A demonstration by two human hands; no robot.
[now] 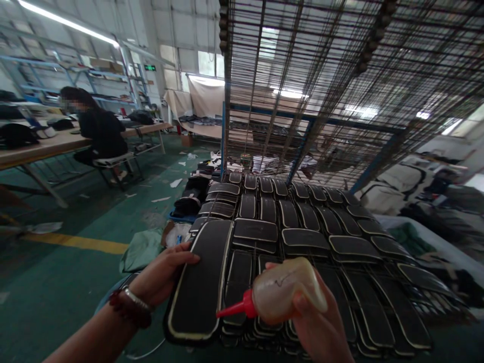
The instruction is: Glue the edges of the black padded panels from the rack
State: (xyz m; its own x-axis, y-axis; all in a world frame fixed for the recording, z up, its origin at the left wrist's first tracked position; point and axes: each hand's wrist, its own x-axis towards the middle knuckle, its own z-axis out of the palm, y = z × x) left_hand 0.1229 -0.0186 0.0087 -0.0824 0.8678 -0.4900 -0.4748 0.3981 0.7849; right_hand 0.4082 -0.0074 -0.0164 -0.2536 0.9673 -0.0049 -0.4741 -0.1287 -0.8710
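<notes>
My left hand [166, 272] grips the left edge of a long black panel [200, 277] with rounded corners, its thumb on the top face. A pale glue line runs along the panel's border. In my right hand [321, 322] is a translucent glue bottle [289, 290] with a red nozzle, tilted to the left. The nozzle tip lies at the panel's right edge, near its lower end; whether it touches I cannot tell. Beneath and beyond are several rows of similar black panels [255, 231] with pale borders, lying on a wire rack.
Wire rack shelves [321, 60] slant up over the panels at the back right. A person in dark clothes [100, 126] sits at a long table [56, 143] on the left. A green bag [145, 249] lies on the floor; pale bundles [393, 184] stand at the right.
</notes>
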